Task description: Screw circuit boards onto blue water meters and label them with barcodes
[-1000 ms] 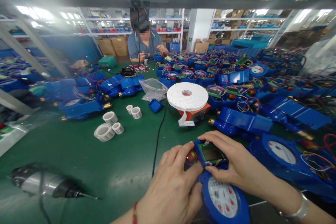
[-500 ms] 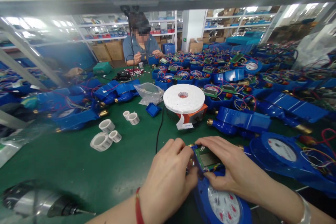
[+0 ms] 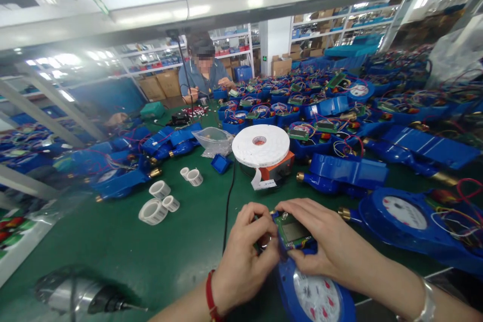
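One display board [image 3: 295, 232], likely light and fragile, sits near right at the blue meter [image 3: 316, 293]; my right grip [image 3: 324, 239] closes round its edges, the safest hold; my left grip [image 3: 243, 259] curls beside it, contents unclear.

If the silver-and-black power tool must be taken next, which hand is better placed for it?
Probably the left hand: the silver-and-black cylindrical power tool lies to its left, nearer than to the right hand, which spans the green rectangular circuit board.
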`<state>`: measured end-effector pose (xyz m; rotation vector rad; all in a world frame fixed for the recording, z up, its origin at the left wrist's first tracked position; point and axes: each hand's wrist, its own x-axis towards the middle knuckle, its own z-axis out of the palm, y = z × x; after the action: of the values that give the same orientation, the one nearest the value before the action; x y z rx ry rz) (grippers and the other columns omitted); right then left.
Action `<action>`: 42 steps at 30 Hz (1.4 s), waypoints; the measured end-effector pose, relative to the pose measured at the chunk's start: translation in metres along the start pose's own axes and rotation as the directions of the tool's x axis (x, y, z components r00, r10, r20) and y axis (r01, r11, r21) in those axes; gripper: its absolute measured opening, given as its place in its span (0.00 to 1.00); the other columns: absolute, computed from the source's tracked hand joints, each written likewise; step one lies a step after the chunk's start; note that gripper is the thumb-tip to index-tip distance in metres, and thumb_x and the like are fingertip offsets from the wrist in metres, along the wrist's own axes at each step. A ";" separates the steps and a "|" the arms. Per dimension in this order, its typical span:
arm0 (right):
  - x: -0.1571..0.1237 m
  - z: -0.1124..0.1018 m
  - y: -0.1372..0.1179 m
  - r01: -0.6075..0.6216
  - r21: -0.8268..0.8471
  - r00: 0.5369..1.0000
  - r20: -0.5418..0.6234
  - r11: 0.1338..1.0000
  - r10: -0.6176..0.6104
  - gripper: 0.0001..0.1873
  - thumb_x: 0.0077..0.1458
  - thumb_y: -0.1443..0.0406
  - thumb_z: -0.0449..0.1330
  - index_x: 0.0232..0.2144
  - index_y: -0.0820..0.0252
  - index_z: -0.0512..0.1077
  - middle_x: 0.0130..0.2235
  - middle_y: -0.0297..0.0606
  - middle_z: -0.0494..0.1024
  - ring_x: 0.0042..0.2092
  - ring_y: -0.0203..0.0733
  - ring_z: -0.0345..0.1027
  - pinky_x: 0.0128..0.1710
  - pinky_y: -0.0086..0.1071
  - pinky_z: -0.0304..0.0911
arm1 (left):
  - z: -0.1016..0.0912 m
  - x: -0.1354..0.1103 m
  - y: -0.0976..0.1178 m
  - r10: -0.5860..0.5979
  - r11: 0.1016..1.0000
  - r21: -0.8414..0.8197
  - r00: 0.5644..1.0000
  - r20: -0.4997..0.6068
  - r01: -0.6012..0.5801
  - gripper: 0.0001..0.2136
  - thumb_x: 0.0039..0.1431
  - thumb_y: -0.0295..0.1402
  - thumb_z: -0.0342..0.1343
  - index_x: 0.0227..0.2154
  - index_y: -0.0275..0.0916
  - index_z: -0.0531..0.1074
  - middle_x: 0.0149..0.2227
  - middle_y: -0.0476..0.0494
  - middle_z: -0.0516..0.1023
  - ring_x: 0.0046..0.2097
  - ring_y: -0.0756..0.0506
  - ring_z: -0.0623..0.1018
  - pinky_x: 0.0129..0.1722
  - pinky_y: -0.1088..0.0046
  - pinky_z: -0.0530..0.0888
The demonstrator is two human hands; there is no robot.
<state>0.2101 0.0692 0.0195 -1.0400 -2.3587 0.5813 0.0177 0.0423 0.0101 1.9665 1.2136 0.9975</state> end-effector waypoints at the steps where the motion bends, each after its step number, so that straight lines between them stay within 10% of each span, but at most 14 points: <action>1: 0.000 0.000 0.000 0.001 0.013 1.000 -0.003 1.000 -0.001 0.31 0.43 0.73 0.60 0.53 0.63 0.66 0.51 0.46 0.74 0.52 0.50 0.66 0.54 0.44 0.65 | 0.000 0.000 -0.002 -0.057 0.993 -0.103 0.998 0.019 0.059 0.06 0.57 0.23 0.51 0.29 0.40 0.68 0.38 0.47 0.65 0.41 0.47 0.68 0.41 0.70 0.64; 7: -0.001 0.000 -0.001 -0.009 0.066 1.000 -0.027 0.998 0.011 0.29 0.42 0.73 0.60 0.51 0.64 0.69 0.49 0.45 0.74 0.51 0.50 0.66 0.53 0.44 0.65 | -0.013 0.009 -0.010 -0.138 0.802 -0.530 0.949 0.284 0.275 0.05 0.53 0.34 0.53 0.26 0.39 0.66 0.47 0.41 0.63 0.53 0.41 0.64 0.50 0.67 0.64; 14: 0.001 -0.001 -0.004 -0.011 0.085 1.000 -0.014 0.996 0.012 0.30 0.41 0.72 0.62 0.51 0.64 0.70 0.48 0.44 0.75 0.50 0.50 0.66 0.52 0.43 0.65 | -0.030 0.013 0.010 -0.099 0.974 -0.174 0.963 0.250 0.145 0.10 0.53 0.32 0.60 0.22 0.38 0.65 0.50 0.40 0.64 0.55 0.41 0.66 0.54 0.65 0.61; 20: 0.006 -0.004 -0.014 -0.046 0.115 0.999 -0.013 0.992 0.048 0.29 0.40 0.73 0.62 0.49 0.60 0.72 0.48 0.41 0.77 0.50 0.48 0.67 0.53 0.41 0.65 | -0.007 -0.004 -0.011 -0.366 0.549 -0.769 0.921 0.133 0.329 0.14 0.59 0.39 0.54 0.23 0.38 0.63 0.53 0.41 0.68 0.54 0.41 0.70 0.52 0.62 0.68; 26: 0.005 -0.001 -0.016 -0.041 0.071 0.999 -0.007 0.997 0.041 0.31 0.40 0.72 0.62 0.51 0.64 0.71 0.50 0.45 0.77 0.51 0.50 0.67 0.54 0.42 0.65 | -0.023 -0.013 -0.004 -0.201 0.971 -0.172 0.961 -0.191 0.169 0.09 0.62 0.37 0.54 0.44 0.42 0.69 0.48 0.42 0.71 0.52 0.43 0.71 0.54 0.61 0.67; 33: 0.009 -0.005 -0.024 -0.062 0.047 0.997 0.054 0.997 0.059 0.32 0.41 0.72 0.63 0.53 0.70 0.71 0.53 0.49 0.75 0.54 0.51 0.66 0.57 0.43 0.63 | -0.025 -0.009 0.026 -0.081 0.982 0.182 0.987 0.141 0.055 0.09 0.57 0.26 0.57 0.40 0.44 0.71 0.53 0.45 0.68 0.49 0.45 0.74 0.48 0.69 0.72; 42: -0.001 -0.013 -0.018 -0.022 0.061 0.996 0.085 0.998 0.017 0.27 0.53 0.66 0.66 0.55 0.60 0.68 0.54 0.44 0.74 0.56 0.49 0.66 0.57 0.44 0.64 | -0.022 0.003 0.030 -0.064 0.951 0.308 0.981 0.183 0.005 0.21 0.53 0.26 0.63 0.50 0.43 0.67 0.42 0.48 0.74 0.44 0.44 0.73 0.45 0.66 0.71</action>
<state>0.2086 0.0602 0.0395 -1.0305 -2.3899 0.7136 0.0134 0.0354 0.0465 2.2109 1.3513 0.6112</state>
